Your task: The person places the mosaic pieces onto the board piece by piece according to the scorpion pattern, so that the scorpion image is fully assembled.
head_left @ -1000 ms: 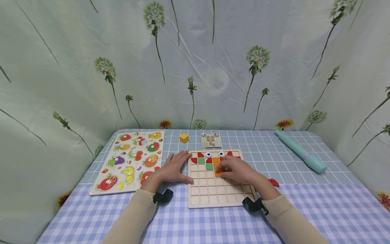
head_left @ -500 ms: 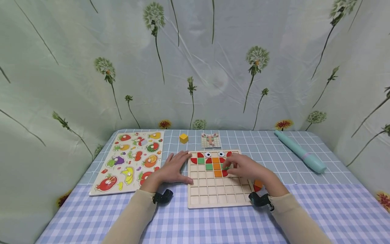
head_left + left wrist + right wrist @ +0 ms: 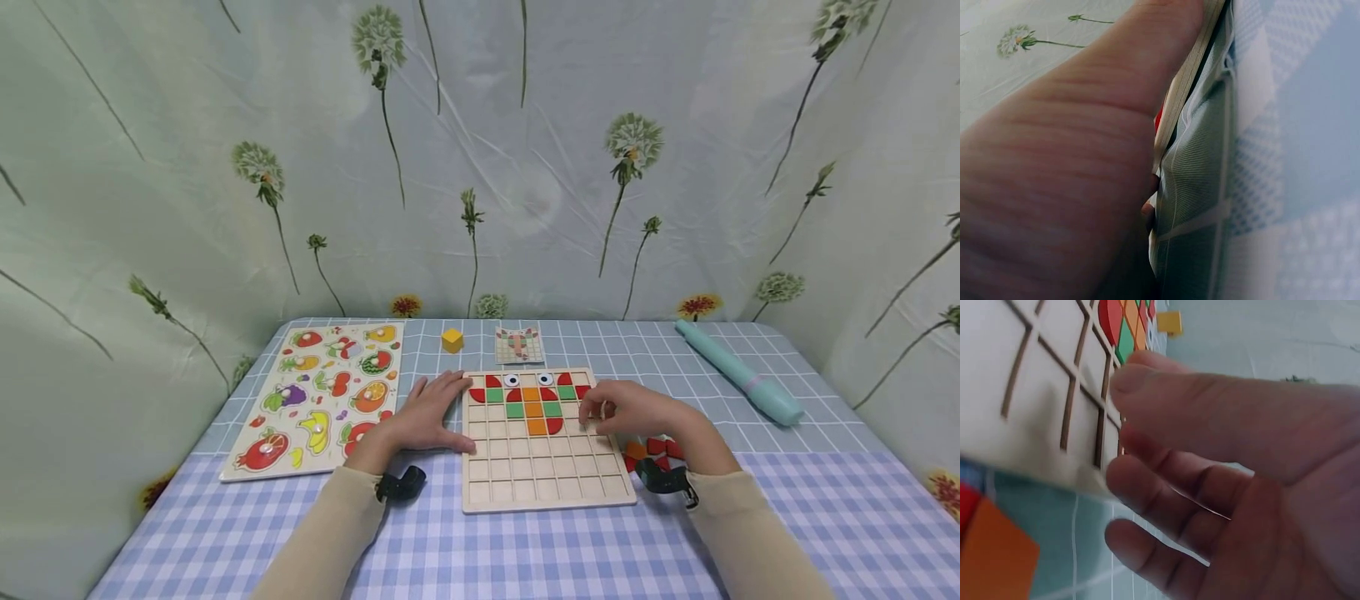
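Observation:
A wooden grid board (image 3: pixel 517 471) lies on the table with red, green and orange tiles and two eye tiles in its upper cells. My left hand (image 3: pixel 429 418) is spread along the board's left edge, thumb and fingertips against the rim. Over the board's right side is my right hand (image 3: pixel 637 408), its fingers loosely bent. In the right wrist view nothing shows between the thumb (image 3: pixel 1141 381) and fingers. A red quarter-round tile (image 3: pixel 554 426) sits beside the lowest orange tile (image 3: pixel 537 427). Loose red and orange tiles (image 3: pixel 657 447) lie right of the board, partly behind the right wrist.
Left of the board lies a fruit knob puzzle (image 3: pixel 315 383). Behind it stand a yellow block (image 3: pixel 452 340) and a small pattern card (image 3: pixel 519 346). A teal club-shaped thing (image 3: pixel 738 372) lies at the back right. A flowered curtain (image 3: pixel 480 167) hangs behind the table.
My right hand has moved right from the tiles toward the board's right edge, uncovering the red quarter-round tile, the green tiles and the loose pile. The left hand has stayed put.

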A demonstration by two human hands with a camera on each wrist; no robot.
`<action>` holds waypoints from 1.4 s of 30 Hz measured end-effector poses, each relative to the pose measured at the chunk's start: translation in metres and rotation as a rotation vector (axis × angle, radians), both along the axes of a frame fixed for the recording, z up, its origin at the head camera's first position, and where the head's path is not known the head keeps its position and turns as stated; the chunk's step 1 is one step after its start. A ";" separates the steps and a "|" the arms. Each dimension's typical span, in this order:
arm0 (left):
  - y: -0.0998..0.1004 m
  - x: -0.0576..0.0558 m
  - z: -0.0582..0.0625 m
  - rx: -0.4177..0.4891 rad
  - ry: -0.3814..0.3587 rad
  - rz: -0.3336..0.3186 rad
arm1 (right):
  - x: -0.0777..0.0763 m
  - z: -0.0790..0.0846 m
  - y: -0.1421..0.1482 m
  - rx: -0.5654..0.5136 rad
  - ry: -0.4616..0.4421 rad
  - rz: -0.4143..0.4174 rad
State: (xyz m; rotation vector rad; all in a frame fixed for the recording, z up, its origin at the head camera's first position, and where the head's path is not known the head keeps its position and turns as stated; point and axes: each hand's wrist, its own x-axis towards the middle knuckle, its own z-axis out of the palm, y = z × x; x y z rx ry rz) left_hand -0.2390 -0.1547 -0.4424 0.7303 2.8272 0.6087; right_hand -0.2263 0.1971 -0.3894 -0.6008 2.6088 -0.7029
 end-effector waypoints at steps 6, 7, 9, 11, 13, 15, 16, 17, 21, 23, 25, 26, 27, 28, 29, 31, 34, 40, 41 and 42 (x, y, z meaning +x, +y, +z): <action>0.000 -0.001 -0.001 -0.003 0.003 -0.001 | 0.001 -0.001 0.015 0.010 -0.044 -0.001; 0.000 -0.001 -0.001 -0.005 0.000 -0.001 | 0.001 -0.001 0.017 0.017 -0.048 0.000; 0.001 -0.001 -0.001 -0.008 -0.004 0.001 | 0.001 -0.002 0.021 0.024 -0.061 -0.001; 0.001 -0.001 -0.001 -0.008 -0.005 0.001 | 0.002 -0.001 0.025 0.022 -0.082 -0.003; 0.001 -0.001 0.000 -0.008 -0.005 0.000 | 0.002 -0.001 0.030 0.018 -0.103 0.000; 0.001 -0.001 0.001 -0.007 -0.004 0.000 | 0.002 0.000 0.034 0.011 -0.118 0.009; 0.001 0.000 0.001 -0.005 -0.004 0.000 | 0.002 0.000 0.036 0.006 -0.127 0.014; 0.001 0.000 0.001 -0.007 -0.006 0.001 | 0.002 0.001 0.039 0.008 -0.131 0.017; 0.001 0.000 0.002 -0.005 -0.009 0.004 | 0.002 0.000 0.050 0.017 -0.139 0.024; 0.001 0.001 0.002 -0.003 -0.009 0.004 | 0.002 0.000 0.055 0.027 -0.149 0.016; 0.001 0.001 0.002 -0.002 -0.009 0.003 | 0.003 -0.001 0.060 0.031 -0.167 -0.001; 0.001 0.001 0.002 -0.001 -0.009 0.004 | 0.003 -0.001 0.062 0.032 -0.179 -0.011; 0.001 0.001 0.002 -0.001 -0.009 0.004 | 0.003 -0.001 0.063 0.033 -0.191 -0.023; 0.000 0.001 0.002 -0.001 -0.009 0.004 | 0.002 -0.002 0.065 0.035 -0.205 -0.037; 0.000 0.001 0.002 -0.001 -0.009 0.004 | 0.002 -0.002 0.066 0.038 -0.216 -0.048; 0.000 0.001 0.002 -0.001 -0.009 0.003 | 0.001 -0.003 0.068 0.043 -0.232 -0.064; 0.000 0.001 0.002 -0.001 -0.007 0.002 | 0.000 -0.005 0.069 0.046 -0.233 -0.074; 0.000 0.001 0.002 -0.001 -0.008 -0.001 | -0.004 -0.010 0.069 0.038 -0.175 -0.063; 0.000 0.001 0.002 -0.001 -0.008 -0.001 | -0.004 -0.011 0.069 0.032 -0.159 -0.057; 0.000 0.001 0.002 -0.002 -0.009 -0.002 | -0.006 -0.012 0.068 0.026 -0.148 -0.057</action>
